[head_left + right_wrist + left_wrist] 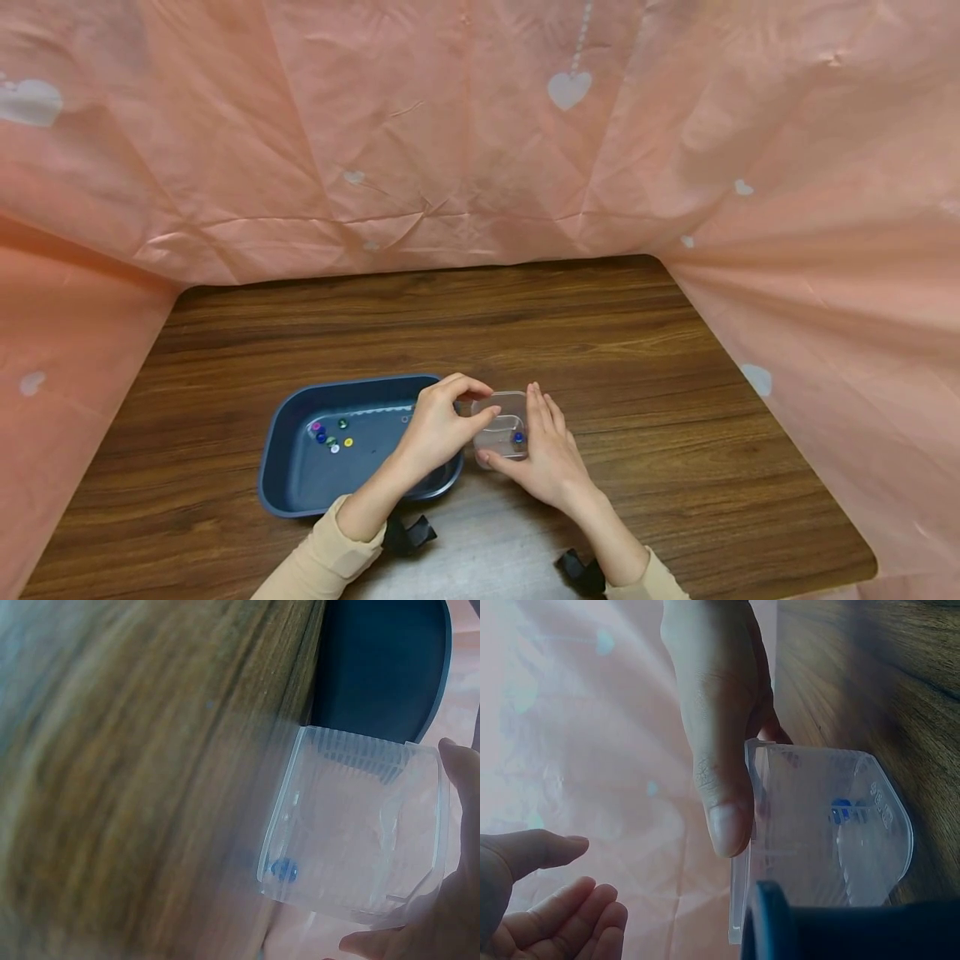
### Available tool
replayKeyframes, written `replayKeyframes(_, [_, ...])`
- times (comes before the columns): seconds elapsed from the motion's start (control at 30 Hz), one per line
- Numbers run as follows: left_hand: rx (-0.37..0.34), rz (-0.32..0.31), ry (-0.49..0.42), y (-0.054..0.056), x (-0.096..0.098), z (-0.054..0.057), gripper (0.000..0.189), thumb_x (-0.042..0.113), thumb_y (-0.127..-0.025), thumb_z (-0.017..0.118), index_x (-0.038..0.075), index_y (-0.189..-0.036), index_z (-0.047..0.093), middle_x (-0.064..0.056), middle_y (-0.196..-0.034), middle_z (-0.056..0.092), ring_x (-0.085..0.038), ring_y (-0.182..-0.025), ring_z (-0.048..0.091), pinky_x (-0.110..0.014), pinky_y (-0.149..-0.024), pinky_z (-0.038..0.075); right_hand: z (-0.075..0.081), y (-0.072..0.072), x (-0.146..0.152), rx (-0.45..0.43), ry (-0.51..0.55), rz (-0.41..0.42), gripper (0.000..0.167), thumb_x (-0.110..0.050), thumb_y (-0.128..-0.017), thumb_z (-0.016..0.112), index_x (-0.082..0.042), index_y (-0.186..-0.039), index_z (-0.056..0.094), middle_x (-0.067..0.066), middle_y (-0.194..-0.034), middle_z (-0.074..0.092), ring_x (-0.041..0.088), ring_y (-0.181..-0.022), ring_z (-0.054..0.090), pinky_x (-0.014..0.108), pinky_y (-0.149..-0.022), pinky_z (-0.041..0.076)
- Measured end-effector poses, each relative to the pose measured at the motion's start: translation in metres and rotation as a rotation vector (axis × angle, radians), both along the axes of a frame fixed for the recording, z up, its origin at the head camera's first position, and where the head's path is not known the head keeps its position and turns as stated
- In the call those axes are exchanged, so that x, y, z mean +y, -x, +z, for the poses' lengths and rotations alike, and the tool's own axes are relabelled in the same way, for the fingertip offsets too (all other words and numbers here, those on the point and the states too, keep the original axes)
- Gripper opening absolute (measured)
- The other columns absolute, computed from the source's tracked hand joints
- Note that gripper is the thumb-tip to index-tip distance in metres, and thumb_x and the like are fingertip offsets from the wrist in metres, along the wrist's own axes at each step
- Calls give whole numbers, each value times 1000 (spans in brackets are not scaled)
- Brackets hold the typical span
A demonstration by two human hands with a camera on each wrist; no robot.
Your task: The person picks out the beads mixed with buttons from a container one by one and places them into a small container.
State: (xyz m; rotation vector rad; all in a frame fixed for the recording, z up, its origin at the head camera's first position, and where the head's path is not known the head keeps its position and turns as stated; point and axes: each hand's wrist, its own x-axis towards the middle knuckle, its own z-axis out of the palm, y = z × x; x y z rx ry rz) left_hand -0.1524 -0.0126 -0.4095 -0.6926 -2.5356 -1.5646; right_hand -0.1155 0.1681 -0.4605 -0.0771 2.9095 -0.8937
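Note:
A clear plastic container (500, 398) stands on the table, with a small blue bead-like piece (518, 437) in its near right corner. My right hand (553, 458) grips this container, thumb across the near side and fingers along the right side. In the left wrist view, that thumb (724, 787) lies along the rim. My left hand (437, 421) hovers above the container's left edge, thumb and bent fingers apart; nothing shows between them. Left of the container is a dark blue tray (300, 487) with several small round coloured pieces (348, 442), at least one with a centre hole.
The blue tray's right end lies close to the container, beneath my left hand. Brown wooden table (660, 400) surrounds both. Pink cloth (465, 125) with pale hearts hangs behind the table and along both sides. Black straps (411, 533) are on my wrists.

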Motion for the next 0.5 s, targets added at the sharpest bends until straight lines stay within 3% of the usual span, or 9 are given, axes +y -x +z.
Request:
replayKeyframes(0.27, [-15, 6, -11, 0, -4, -2, 14, 12, -84, 77, 10, -96, 73, -3, -95, 69, -20, -88, 64, -47, -77, 54, -1, 0, 0, 3, -2, 2, 121, -71, -79, 64, -5, -157, 0, 15, -163, 6, 36, -148, 7, 68, -108, 24])
replayKeyframes(0.5, [20, 25, -6, 0, -9, -2, 13, 11, -82, 78, 10, -95, 73, -3, -93, 69, -24, -88, 66, -33, -75, 54, -1, 0, 0, 11, -4, 6, 121, -71, -78, 64, -4, -157, 1, 15, -163, 6, 37, -148, 8, 67, -108, 25])
